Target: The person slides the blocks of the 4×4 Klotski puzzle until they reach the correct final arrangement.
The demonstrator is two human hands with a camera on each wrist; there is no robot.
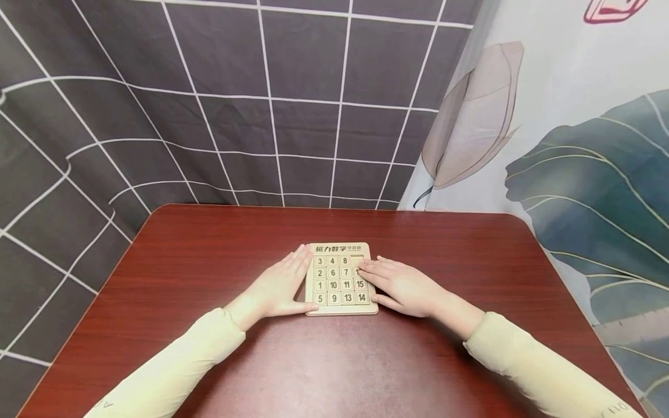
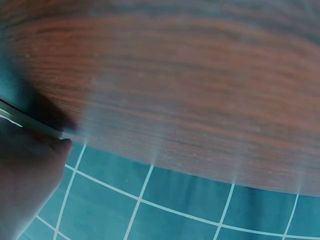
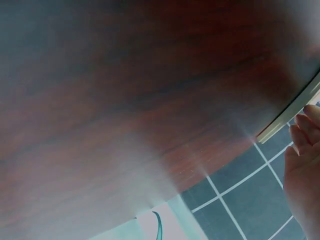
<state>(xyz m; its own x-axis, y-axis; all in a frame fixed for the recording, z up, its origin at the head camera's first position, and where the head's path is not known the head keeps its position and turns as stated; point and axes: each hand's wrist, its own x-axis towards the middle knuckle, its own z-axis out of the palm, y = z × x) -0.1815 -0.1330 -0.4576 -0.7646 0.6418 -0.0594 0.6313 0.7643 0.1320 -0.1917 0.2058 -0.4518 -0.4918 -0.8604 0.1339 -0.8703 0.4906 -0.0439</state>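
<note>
A wooden number slide puzzle (image 1: 342,310) lies flat on the table, with numbered square tiles in rows and a vacant slot at the top right. My left hand (image 1: 277,283) rests along its left edge, fingers straight and thumb on the lower left corner. The right hand (image 1: 406,288) reaches in from the other side. Its extended fingertips touch the right column near the vacant slot and partly cover a tile in the second row, while the thumb lies by the lower right edge. In the right wrist view, the puzzle's edge (image 3: 290,114) shows beside the fingers.
The puzzle lies on a reddish-brown wooden table (image 1: 209,244) with rounded far corners. Behind it hangs a dark grid-patterned curtain (image 1: 308,58), and a white leaf-print curtain (image 1: 481,174) hangs at the right.
</note>
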